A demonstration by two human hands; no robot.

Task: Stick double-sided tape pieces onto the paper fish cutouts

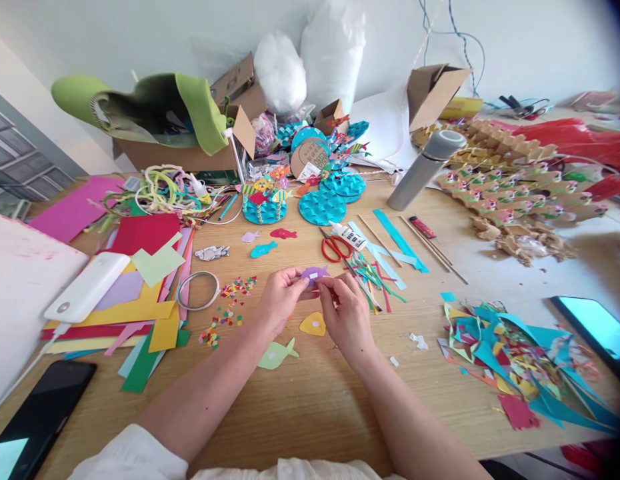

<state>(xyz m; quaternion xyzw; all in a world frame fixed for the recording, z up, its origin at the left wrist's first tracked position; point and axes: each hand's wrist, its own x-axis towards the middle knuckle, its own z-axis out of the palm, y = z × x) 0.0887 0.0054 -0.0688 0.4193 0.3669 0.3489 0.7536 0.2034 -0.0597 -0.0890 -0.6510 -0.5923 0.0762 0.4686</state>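
Note:
A purple paper fish (315, 275) with a small white patch is held between both hands at the middle of the table. My left hand (285, 297) pinches its left end, and the fingertips of my right hand (343, 300) close on its lower right edge. Just below lie a yellow paper fish (313, 324) with a white patch and a light green paper fish (279, 355). Farther back are a blue fish (264, 249), a red fish (283, 233) and a small lilac fish (250, 237), all flat on the wood.
Red-handled scissors (336, 248) and a glue bottle (349, 236) lie behind my hands. Coloured paper sheets (150, 267) and a power bank (87, 287) are at left. Paper scraps (520, 353) and a phone (597, 330) lie right; a grey flask (425, 170) stands behind.

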